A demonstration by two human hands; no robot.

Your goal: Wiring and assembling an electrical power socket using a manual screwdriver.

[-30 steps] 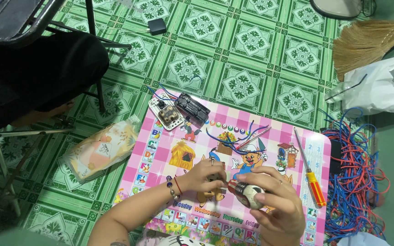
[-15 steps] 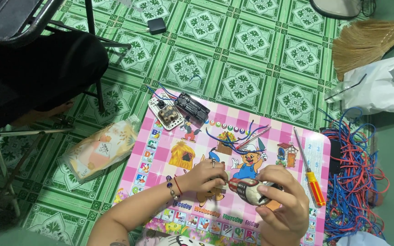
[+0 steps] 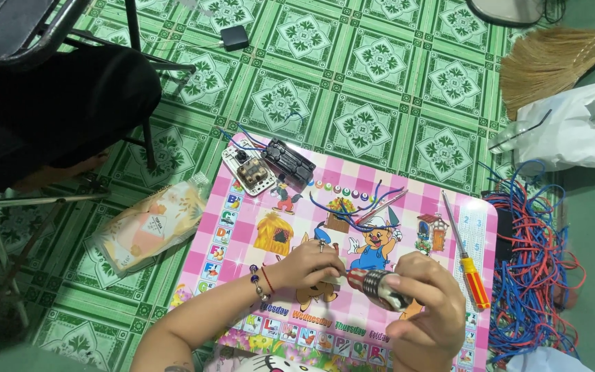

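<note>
I count my two hands, the left (image 3: 309, 265) and the right (image 3: 430, 310), on one small striped motor (image 3: 379, 288), over one pink picture table (image 3: 352, 241) carrying one screwdriver (image 3: 468, 265), one white switch box (image 3: 248, 168), one black battery holder (image 3: 288, 162) and one small bunch of cut wires (image 3: 359, 210). On the floor I see one heap of red and blue wires (image 3: 538, 269), one broom (image 3: 552, 58), one white plastic bag (image 3: 580, 127), one snack packet (image 3: 149, 224) and one small black adapter (image 3: 234, 38)

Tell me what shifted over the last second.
The right hand turned the small wound cylinder, earlier end-on, so it lies sideways toward the left hand, which stayed at its tip. The screwdriver, wire pile and pink board are unmoved.
</note>
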